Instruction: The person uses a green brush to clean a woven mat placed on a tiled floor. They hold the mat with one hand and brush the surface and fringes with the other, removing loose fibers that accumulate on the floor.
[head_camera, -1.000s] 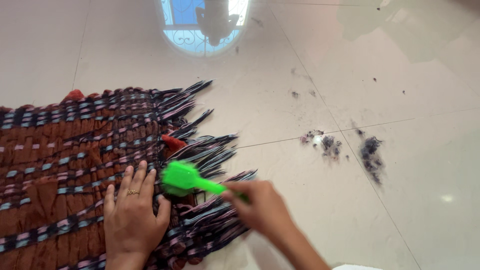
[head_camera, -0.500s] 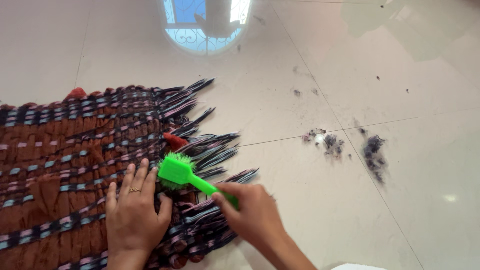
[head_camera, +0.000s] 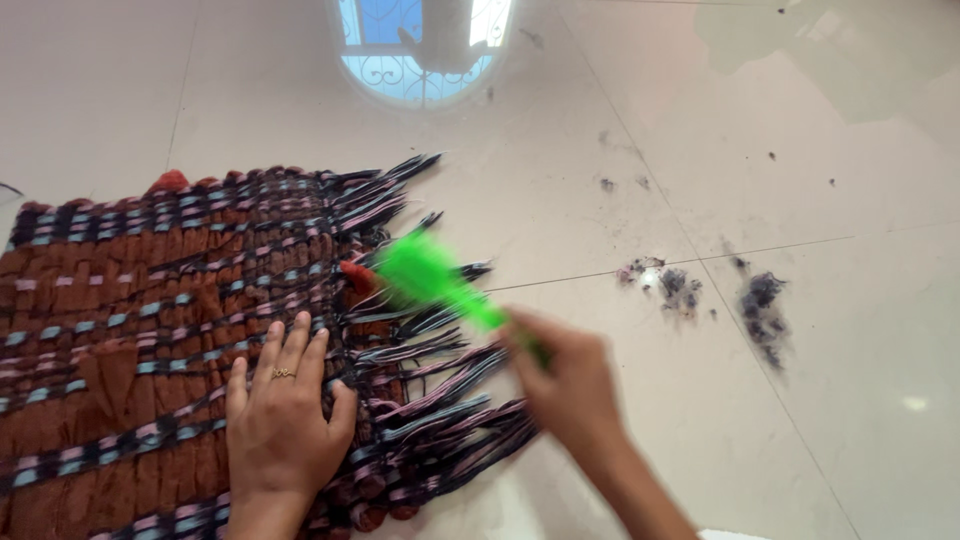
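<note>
A glossy pale tiled floor (head_camera: 800, 120) mirrors an arched window (head_camera: 425, 45) at the top of the view. On it lies a brown woven mat (head_camera: 150, 320) with blue, pink and dark stripes, its loose fringe (head_camera: 430, 400) spilling rightward onto bare tile. The left hand (head_camera: 280, 420), wearing a ring, presses flat with fingers spread on the mat near the fringed edge. The right hand (head_camera: 570, 385), blurred, has its fingers closed around the handle of a bright green brush (head_camera: 430, 275), whose head sits over the fringe's upper strands. Small piles of dark lint (head_camera: 760, 305) lie well apart to the right, with open tile around them.
</note>
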